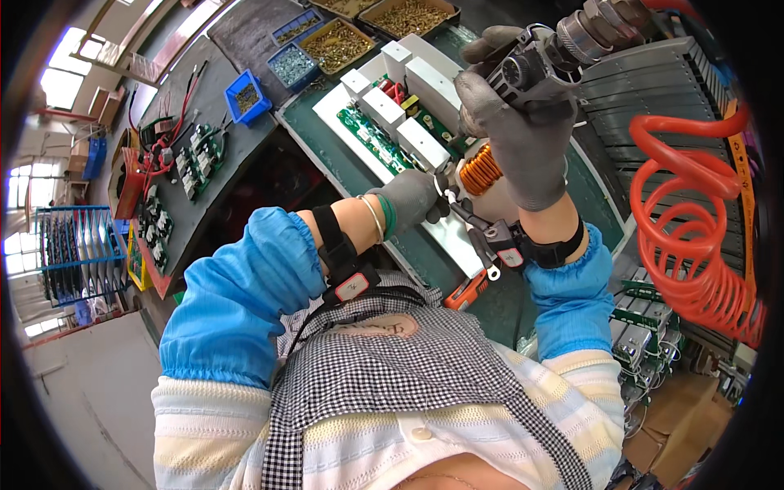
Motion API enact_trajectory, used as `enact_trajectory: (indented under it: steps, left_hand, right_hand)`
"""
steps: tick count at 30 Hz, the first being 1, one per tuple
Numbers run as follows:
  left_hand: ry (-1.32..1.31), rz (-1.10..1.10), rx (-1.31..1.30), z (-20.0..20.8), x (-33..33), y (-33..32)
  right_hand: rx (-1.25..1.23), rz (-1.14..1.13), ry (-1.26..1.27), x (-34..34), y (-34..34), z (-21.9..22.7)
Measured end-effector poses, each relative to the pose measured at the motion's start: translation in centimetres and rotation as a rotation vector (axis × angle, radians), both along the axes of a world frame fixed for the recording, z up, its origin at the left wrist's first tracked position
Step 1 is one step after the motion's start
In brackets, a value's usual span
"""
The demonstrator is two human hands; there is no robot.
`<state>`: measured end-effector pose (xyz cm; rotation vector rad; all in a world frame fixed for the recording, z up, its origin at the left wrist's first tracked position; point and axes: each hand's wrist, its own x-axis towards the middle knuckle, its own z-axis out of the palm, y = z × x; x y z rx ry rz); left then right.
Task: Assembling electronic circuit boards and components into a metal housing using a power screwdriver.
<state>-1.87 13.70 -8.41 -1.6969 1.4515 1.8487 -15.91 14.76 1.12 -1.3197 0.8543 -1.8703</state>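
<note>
My right hand [529, 143], in a grey glove, is wrapped round a black air screwdriver [523, 72] with a metal fitting on its upper end. The tool stands over the far side of a white panel [333, 102] that carries green circuit boards and white blocks. Its tip is hidden behind the hand. Beside a copper-wire coil [480, 171], my left hand [408, 198], gloved too, is closed on the end of a dark cable [467, 214] near a white sleeve. A ring terminal [493, 273] hangs close to my right wrist.
An orange hand tool [467, 292] lies at the bench's near edge. Bins of small screws [335, 45] stand at the back, with a blue tray [247, 98] to their left. A coiled red air hose [678, 196] hangs at right. Wired boards [196, 159] occupy the left table.
</note>
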Motion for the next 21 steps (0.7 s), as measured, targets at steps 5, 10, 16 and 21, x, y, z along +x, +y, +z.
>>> enact_trajectory:
  steps: [5,10,16,21]
  left_hand:
    - [0.113,-0.261,-0.337,0.4,1.4,0.3]
    - [0.09,-0.013,-0.326,0.8,3.9,2.0]
    - [0.106,-0.586,-1.11,0.6,5.4,3.7]
    - [0.006,-0.737,-1.147,-1.2,4.6,2.3]
  right_hand:
    - [0.015,-0.022,0.038,-0.3,0.1,-1.2]
    - [0.0,-0.063,0.015,-0.9,0.4,-2.0]
    - [0.085,-0.029,-0.01,-1.4,0.1,-2.1]
    - [0.085,-0.031,-0.163,-1.0,-0.2,-1.8]
